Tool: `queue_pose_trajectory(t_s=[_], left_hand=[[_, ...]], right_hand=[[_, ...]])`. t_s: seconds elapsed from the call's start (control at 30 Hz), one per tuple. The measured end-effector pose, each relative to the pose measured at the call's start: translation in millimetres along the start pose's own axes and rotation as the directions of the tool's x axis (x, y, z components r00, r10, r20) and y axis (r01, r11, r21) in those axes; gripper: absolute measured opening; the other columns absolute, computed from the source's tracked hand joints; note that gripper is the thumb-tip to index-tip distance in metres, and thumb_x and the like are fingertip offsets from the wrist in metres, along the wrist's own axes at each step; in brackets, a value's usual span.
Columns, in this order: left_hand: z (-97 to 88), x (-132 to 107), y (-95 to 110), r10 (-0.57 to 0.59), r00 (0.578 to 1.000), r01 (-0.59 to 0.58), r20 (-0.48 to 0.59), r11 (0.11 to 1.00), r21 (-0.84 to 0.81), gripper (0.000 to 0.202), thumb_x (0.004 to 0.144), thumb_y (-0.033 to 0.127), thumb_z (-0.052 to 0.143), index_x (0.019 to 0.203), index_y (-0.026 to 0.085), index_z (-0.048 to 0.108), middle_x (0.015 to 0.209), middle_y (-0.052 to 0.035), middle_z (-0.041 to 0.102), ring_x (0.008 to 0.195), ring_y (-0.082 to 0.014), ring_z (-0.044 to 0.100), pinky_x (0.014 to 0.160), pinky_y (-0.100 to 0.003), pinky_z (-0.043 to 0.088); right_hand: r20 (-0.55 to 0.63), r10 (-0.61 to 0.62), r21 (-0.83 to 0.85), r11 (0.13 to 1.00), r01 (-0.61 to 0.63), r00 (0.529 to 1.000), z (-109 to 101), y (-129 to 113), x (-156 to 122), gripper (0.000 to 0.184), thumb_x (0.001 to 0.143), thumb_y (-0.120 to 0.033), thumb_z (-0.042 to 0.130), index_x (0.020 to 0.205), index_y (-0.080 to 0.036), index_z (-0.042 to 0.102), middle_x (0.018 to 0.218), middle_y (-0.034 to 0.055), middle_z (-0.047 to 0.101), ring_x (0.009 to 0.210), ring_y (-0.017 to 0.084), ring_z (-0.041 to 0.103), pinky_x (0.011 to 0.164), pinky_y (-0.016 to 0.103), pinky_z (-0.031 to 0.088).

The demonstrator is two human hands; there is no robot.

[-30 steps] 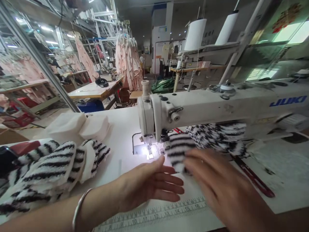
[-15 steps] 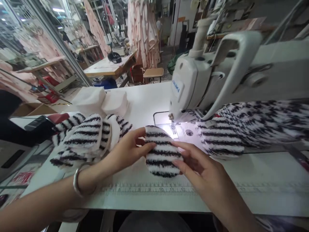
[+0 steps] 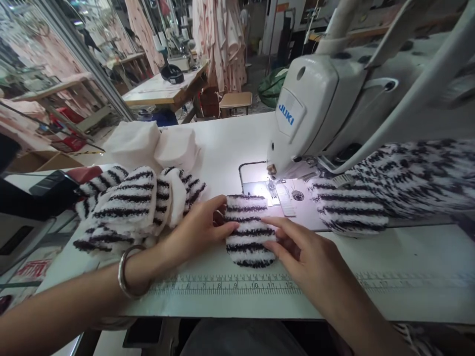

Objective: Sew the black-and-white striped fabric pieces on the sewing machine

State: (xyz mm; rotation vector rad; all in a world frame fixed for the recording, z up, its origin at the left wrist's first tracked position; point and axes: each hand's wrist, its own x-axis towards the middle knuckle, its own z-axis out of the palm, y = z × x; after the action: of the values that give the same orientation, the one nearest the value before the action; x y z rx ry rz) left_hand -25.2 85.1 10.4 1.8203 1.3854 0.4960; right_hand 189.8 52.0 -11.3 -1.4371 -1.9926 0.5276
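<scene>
Between my two hands is a fluffy black-and-white striped fabric piece (image 3: 250, 232) with rounded ends, lying just in front of the sewing machine's lit needle area (image 3: 273, 192). My left hand (image 3: 208, 222) pinches its left edge, the thumb on top and the fingers partly hidden. My right hand (image 3: 300, 247) grips the right edge between thumb and fingers. Left of my hands lies a heap of similar striped pieces (image 3: 126, 202), some showing white backing. Right of the needle, another striped piece (image 3: 351, 210) rests on the machine bed.
The white sewing machine (image 3: 308, 109) stands over the table at the right, with a black-and-white fluffy fabric mass (image 3: 426, 173) beneath its arm. White fabric stacks (image 3: 131, 143) sit at the back left. A printed ruler (image 3: 237, 286) runs along the table's front edge.
The view has shifted a little, so the machine looks larger and farther right. The striped piece stays between both hands and appears more upright, its top edge flatter.
</scene>
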Motion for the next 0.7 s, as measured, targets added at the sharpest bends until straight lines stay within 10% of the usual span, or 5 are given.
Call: queue_pose_trajectory(t_s=[0.23,0.7], left_hand=[[-9.6,21,22,0.097,0.995,-0.070,-0.029,0.864,0.499,0.038,0.088,0.053,0.050,0.081,0.016,0.056,0.077,-0.0034,0.061,0.067,-0.0165,0.053,0.062,-0.028,0.037],[2.4,54,16,0.052,0.997,-0.035,-0.051,0.956,0.291,0.013,0.087,0.031,0.054,0.086,0.020,0.061,0.077,0.0026,0.067,0.068,-0.0128,0.059,0.062,-0.023,0.042]], right_hand=[[0.095,-0.052,-0.019,0.998,0.054,0.994,5,1,-3,0.033,0.087,-0.016,0.048,0.119,-0.018,0.057,0.104,0.0074,0.067,0.087,0.019,0.066,0.074,0.034,0.057],[-0.011,-0.151,-0.093,0.984,0.149,0.988,17,12,-14,0.045,0.089,-0.013,0.044,0.134,-0.016,0.042,0.103,0.0059,0.066,0.088,0.018,0.065,0.071,0.029,0.058]])
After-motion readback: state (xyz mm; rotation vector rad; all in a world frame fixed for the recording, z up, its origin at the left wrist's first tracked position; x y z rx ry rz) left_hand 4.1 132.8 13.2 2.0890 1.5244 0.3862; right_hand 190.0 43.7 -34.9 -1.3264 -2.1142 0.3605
